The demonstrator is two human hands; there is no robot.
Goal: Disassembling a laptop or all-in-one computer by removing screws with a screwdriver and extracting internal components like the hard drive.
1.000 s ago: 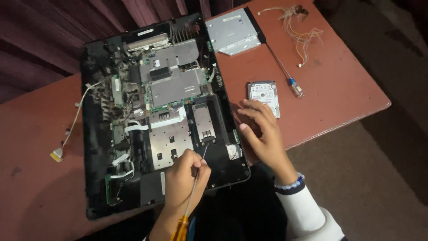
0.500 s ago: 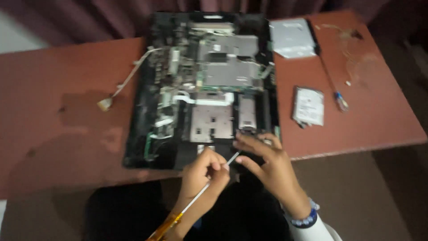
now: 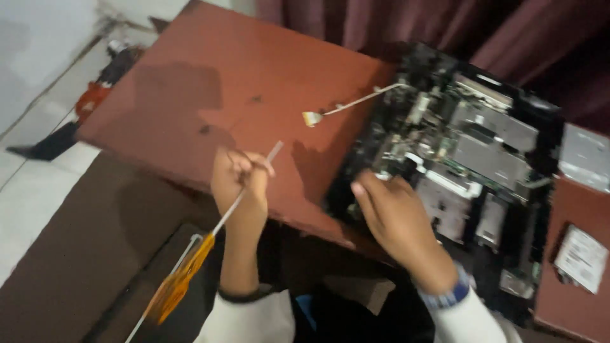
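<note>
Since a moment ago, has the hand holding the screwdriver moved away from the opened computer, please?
Yes. The left hand with the screwdriver has moved left, off the opened computer, over the bare table.

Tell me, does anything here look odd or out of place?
Yes: a loose flat cable trails from the opened computer chassis onto the red table, unplugged at its free end. Bare circuit boards lie exposed.

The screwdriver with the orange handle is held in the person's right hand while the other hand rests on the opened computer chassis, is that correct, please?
Not quite: the head view shows the screwdriver in the left hand, above the red-brown table. It is the right hand that rests on the opened computer chassis.
</note>
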